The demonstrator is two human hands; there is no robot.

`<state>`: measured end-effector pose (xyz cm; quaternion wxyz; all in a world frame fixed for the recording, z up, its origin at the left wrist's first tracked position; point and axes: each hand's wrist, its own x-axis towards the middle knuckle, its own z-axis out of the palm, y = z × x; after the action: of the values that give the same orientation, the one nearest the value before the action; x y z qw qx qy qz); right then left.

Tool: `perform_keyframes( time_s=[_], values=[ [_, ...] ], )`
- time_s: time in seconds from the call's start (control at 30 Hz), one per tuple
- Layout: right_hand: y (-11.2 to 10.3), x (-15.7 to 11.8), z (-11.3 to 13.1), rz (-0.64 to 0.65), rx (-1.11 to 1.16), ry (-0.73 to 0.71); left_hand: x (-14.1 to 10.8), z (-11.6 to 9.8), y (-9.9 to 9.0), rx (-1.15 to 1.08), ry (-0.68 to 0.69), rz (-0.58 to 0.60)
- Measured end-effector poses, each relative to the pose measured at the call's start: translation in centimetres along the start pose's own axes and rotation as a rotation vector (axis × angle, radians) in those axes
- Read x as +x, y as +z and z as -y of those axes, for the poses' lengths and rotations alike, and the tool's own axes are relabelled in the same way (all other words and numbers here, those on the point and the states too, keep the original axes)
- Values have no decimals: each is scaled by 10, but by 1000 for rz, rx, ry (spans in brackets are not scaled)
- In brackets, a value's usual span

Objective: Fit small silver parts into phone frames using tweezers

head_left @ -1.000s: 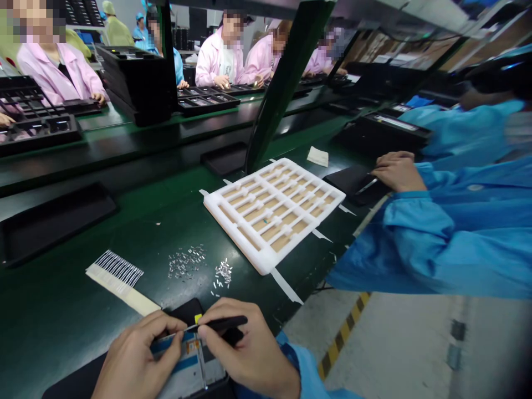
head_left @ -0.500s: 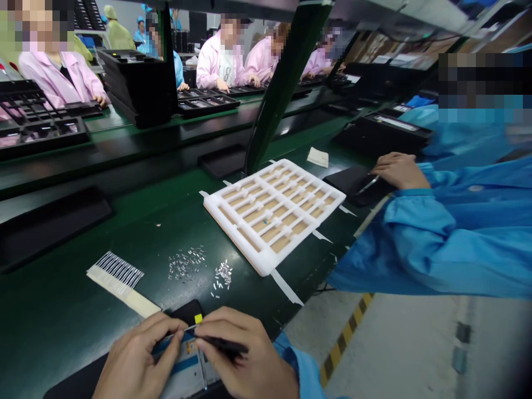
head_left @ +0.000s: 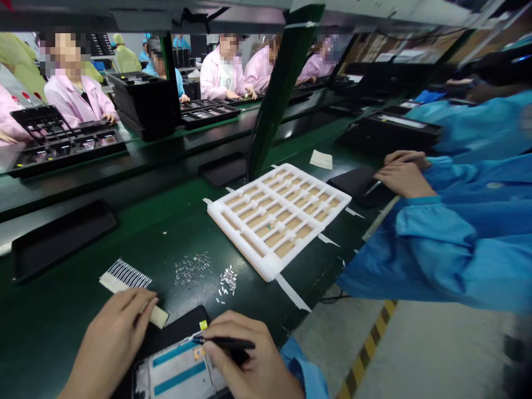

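Note:
My right hand [head_left: 249, 354] grips black tweezers [head_left: 233, 343], their tip at the upper edge of a silvery device frame [head_left: 170, 368]. Two blue strips and a small orange patch show on that frame. A yellow tab [head_left: 203, 325] sits near the tweezer tip. My left hand [head_left: 114, 332] is left of the frame, over the cream card [head_left: 160, 317], with its fingers bent together. Whatever lies between those fingertips is hidden. Thin white strips [head_left: 128, 274] stand out in a row from the card's far end. Under the frame lies a black tray or mat [head_left: 178, 327].
Small clear pieces [head_left: 192, 270] and silvery pieces [head_left: 227, 281] lie scattered on the green table. Behind them is a white slotted tray [head_left: 272, 266], taped down. A black tray [head_left: 64, 241] lies at left. A co-worker in blue [head_left: 449, 221] works at right; others sit opposite.
My left hand has left the device frame's upper edge and moved left to the cream card, uncovering the frame. The right hand stays at the frame with the tweezers. The view has shifted slightly.

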<state>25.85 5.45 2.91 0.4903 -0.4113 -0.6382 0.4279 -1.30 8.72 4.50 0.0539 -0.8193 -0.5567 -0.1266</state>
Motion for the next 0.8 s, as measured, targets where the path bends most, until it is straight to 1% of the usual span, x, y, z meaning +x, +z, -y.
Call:
perform_keyframes(
  time_s=[0.07,0.13,0.2,0.27,0.4,0.5,0.57,0.63,0.67,0.7,0.77,0.8],
  values=[
    [-2,1,1,-78,49,7,7,16,9,74,-60,-22],
    [-4,3,2,-126,56,-8,10,26,17,104,-69,-11],
    [-5,3,2,-141,55,-21,8,28,23,136,-65,0],
    [-5,3,1,-133,54,-24,4,24,25,173,-53,3],
    [-7,4,0,-125,36,-27,-1,17,21,239,-8,18],
    [-13,3,5,-133,14,-56,-3,17,13,255,39,29],
    [-18,1,9,-120,-50,-80,-6,16,8,253,79,22],
    [-19,-1,10,-72,-161,-116,-11,11,3,226,161,7],
    [-18,-2,10,-30,-230,-157,-15,5,2,185,213,-1],
    [-16,-4,8,13,-308,-214,-19,-2,0,126,276,-16],
    [-10,-6,4,84,-460,-356,-27,-20,-2,-3,402,-84],
    [-6,-7,2,99,-516,-421,-31,-30,-3,-47,432,-127]
  ],
)
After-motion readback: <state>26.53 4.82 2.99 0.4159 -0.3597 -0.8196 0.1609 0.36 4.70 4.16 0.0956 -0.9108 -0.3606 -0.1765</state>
